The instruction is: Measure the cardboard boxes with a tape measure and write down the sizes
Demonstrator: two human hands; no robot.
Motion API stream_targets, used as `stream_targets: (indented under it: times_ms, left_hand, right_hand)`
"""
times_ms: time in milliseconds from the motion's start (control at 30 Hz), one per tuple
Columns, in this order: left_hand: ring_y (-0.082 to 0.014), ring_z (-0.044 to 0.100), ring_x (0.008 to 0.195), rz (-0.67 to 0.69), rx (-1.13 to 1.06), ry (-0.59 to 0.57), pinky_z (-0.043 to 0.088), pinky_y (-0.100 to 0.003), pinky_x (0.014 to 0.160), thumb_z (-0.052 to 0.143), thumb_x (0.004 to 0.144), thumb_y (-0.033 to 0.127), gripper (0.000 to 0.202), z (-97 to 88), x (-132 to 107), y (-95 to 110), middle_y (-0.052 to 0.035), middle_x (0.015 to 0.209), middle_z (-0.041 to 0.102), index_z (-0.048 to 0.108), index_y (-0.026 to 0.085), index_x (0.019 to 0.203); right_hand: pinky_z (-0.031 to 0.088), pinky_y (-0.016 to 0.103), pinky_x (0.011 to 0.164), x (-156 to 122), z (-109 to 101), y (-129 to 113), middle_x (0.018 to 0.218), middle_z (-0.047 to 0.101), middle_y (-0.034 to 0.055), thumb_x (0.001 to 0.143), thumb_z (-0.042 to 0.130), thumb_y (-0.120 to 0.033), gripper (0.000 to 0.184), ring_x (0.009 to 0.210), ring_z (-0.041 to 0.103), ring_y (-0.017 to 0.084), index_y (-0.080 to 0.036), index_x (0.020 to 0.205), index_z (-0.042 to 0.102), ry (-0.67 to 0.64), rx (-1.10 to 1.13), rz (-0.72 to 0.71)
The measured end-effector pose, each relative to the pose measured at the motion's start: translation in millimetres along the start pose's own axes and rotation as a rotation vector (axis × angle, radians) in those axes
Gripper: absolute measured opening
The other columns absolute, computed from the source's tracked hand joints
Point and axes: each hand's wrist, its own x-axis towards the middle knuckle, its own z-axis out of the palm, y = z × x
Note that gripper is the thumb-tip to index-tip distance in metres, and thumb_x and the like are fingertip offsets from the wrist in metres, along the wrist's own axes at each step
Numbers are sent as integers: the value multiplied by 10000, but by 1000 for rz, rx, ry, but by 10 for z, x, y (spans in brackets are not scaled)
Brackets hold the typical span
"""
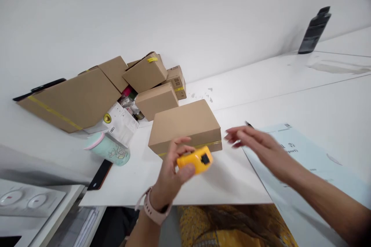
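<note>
My left hand (pixel 171 170) is closed around a small yellow plastic tool with a black ribbed button (pixel 195 160); its exact kind does not show clearly. Behind it lies a closed brown cardboard box (pixel 187 121), with yellow tape along its front side. The held tool overlaps the box's near edge in view, and I cannot tell whether they touch. Just right of the box, my right hand (pixel 257 142) hovers with its fingers stretched out and holds nothing. Under the right forearm is a light blue printed sheet or folder (pixel 307 170).
Several cardboard boxes (pixel 78 96) are stacked against the wall on the left. A mint green cup with a pink rim (pixel 111 152) leans near a white package (pixel 121 125). A dark phone-like object (pixel 100 175) lies at the table edge. A dark bottle (pixel 314 32) stands at the back right.
</note>
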Motion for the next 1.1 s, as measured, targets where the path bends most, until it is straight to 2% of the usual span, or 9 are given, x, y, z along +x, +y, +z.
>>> stream_targets:
  times_ms: [33,100,200,300,467,600,700,867,1100]
  left_hand:
    - [-208,626,879,-32,-56,-100,519,-309,730,717,808,518,628,61,-86,9,-78,1077,636,418,252,1292]
    - [-192,601,885,-68,-98,-186,499,-297,759,728,814,488,596,142,-201,9,-58,1057,613,411,266,1268]
    - [-189,595,894,-112,-107,-197,488,-299,774,745,800,488,612,143,-253,-26,-43,1055,592,403,284,1265]
    - [-181,599,845,-135,-122,-177,483,-288,726,767,777,495,640,37,-241,-51,-40,1051,600,414,293,1272]
    - [-236,674,821,-107,-163,2,510,-326,710,804,719,510,632,-352,-164,63,-53,1007,673,510,265,1222]
    - [-206,681,790,-66,-139,310,514,-276,678,792,709,505,609,-904,14,165,-62,982,720,592,192,1191]
    - [-178,649,756,-66,-168,467,475,-223,547,759,713,514,495,-1329,231,130,-67,934,719,669,134,1018]
    - [-157,648,636,-209,-228,505,457,-209,473,710,757,472,389,-1772,574,-69,-37,809,720,657,151,970]
    - [-171,659,572,-296,-264,463,474,-227,462,691,796,457,359,-1955,687,-311,-51,771,726,637,152,978]
  right_hand:
    - [521,436,857,-81,109,-97,1057,726,99,931,475,-659,528,936,663,255,-232,1118,721,-144,113,58]
    - [516,431,891,-202,279,-194,1068,725,103,918,485,-680,565,928,659,239,-213,1106,742,-290,232,153]
    - [498,408,923,-290,397,-174,1049,720,91,901,572,-636,503,951,641,222,-211,1095,759,-345,341,235]
    - [501,377,912,-282,403,-128,1019,705,81,868,667,-576,412,965,622,215,-227,1060,775,-384,502,290]
    - [512,258,709,23,212,-230,897,649,48,772,812,-471,274,761,545,134,-226,894,805,-215,612,286]
    - [496,210,622,569,-94,-269,808,626,15,639,911,-303,247,677,507,92,-185,810,777,32,550,161]
    - [500,210,578,976,-200,-172,778,613,10,675,864,-216,164,658,505,94,-187,783,743,107,532,155]
    - [464,209,543,1337,5,47,682,578,-1,766,754,-138,127,587,480,82,-175,707,648,162,407,227]
    - [465,244,593,1395,254,171,734,626,16,776,762,-232,159,653,554,118,-192,728,616,214,192,230]
